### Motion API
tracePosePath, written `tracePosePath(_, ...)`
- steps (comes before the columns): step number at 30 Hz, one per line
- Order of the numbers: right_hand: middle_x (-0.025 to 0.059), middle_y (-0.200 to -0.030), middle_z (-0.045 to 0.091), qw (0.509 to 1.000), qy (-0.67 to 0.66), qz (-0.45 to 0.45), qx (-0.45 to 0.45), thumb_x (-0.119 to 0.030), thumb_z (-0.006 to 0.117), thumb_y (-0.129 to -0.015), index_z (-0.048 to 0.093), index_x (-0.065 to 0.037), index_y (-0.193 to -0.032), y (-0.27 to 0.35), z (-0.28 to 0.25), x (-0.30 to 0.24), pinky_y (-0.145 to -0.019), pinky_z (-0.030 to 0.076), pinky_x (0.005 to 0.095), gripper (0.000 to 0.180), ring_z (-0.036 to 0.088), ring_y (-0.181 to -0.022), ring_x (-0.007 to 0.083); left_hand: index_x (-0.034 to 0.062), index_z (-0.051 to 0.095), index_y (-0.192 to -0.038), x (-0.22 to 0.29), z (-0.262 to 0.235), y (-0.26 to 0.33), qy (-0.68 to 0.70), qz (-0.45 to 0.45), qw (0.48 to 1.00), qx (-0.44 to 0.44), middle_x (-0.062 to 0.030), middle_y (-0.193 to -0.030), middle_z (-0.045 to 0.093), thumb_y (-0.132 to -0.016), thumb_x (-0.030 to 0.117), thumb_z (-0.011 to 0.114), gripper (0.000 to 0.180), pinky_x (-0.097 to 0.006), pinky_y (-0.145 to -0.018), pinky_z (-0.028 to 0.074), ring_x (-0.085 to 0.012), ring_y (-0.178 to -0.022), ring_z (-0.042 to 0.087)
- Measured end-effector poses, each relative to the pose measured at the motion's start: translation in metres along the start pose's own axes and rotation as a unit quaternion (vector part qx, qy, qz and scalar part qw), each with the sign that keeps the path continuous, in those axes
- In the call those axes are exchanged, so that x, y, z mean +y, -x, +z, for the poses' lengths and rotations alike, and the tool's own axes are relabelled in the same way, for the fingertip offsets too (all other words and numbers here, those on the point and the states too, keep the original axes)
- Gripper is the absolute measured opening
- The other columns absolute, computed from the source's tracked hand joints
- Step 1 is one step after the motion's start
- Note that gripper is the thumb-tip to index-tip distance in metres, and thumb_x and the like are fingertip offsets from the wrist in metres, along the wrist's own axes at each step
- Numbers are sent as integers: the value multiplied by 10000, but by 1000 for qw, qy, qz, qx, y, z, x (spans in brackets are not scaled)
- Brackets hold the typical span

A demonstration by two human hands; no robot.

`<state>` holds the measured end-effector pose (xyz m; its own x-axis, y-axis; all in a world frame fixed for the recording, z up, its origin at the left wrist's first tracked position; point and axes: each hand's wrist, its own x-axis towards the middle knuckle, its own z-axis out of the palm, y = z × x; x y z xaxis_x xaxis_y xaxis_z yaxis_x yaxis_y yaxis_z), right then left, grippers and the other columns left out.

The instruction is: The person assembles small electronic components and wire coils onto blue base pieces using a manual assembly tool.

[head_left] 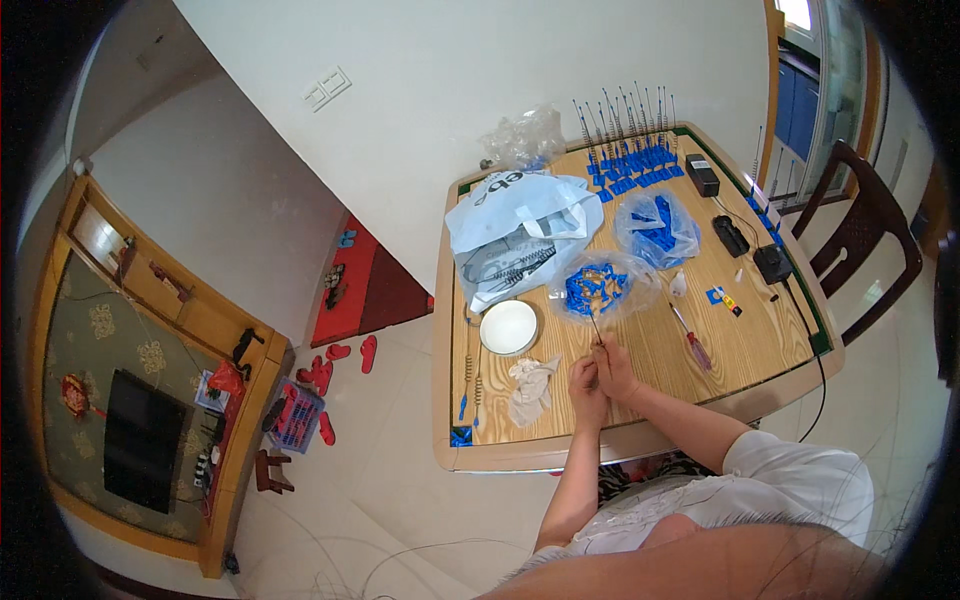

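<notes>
My left hand (pixel 586 390) and my right hand (pixel 617 370) are closed and held together over the near part of the table. A thin dark rod (pixel 596 327) sticks up from between them; its lower part is hidden by my fingers. Just beyond it lies an open clear plastic bag of small blue and brass-coloured pieces (pixel 597 288). A crumpled white cloth (pixel 532 392) rests left of my left hand, with a white bowl (pixel 509 328) behind it. To the right of my hands lies a screwdriver (pixel 697 346) with a reddish clear handle.
Blue blocks with upright spring rods (pixel 632 165) stand in rows at the back. A pale blue bag (pixel 515 230) holds springs. Another clear bag holds blue parts (pixel 658 228). Black devices (pixel 772 264) with a cable lie at the right, two spring rods (pixel 465 390) at the left.
</notes>
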<state>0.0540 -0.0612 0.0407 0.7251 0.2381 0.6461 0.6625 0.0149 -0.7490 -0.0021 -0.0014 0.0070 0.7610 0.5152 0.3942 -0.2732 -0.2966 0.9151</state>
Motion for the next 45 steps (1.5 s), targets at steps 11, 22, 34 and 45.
tracePosePath(11,152,-669,483,1000,4,-3,-4,-71,433,-910,446,-38,-903,-1,-2,-4,-491,365,400,36,508,-562,334,-10,651,-890,-3,2,1,30,-16,999,6,-81,-950,597,-721,-13,634,170,-310,-831,429,-242,-948,536)
tracePosePath(22,154,-705,484,1000,12,11,-6,-63,434,-907,460,-42,-934,1,-1,-1,-516,386,387,43,512,-586,310,-12,652,-886,-5,1,1,35,-19,999,5,-83,-960,600,-716,-13,635,170,-313,-853,420,-244,-964,535)
tracePosePath(34,190,-731,532,999,14,25,-28,-93,426,-918,440,-62,-1001,0,-3,-4,-542,415,441,90,564,-651,402,-12,651,-882,-6,2,1,40,-28,999,14,-78,-960,601,-725,-22,631,159,-312,-853,420,-237,-968,532)
tracePosePath(45,201,-764,543,999,26,25,-28,-95,436,-916,446,-57,-1004,1,-2,-3,-570,420,451,97,564,-705,421,-12,655,-899,-6,0,1,36,-28,999,4,-75,-968,596,-744,-26,627,158,-300,-841,425,-230,-967,529)
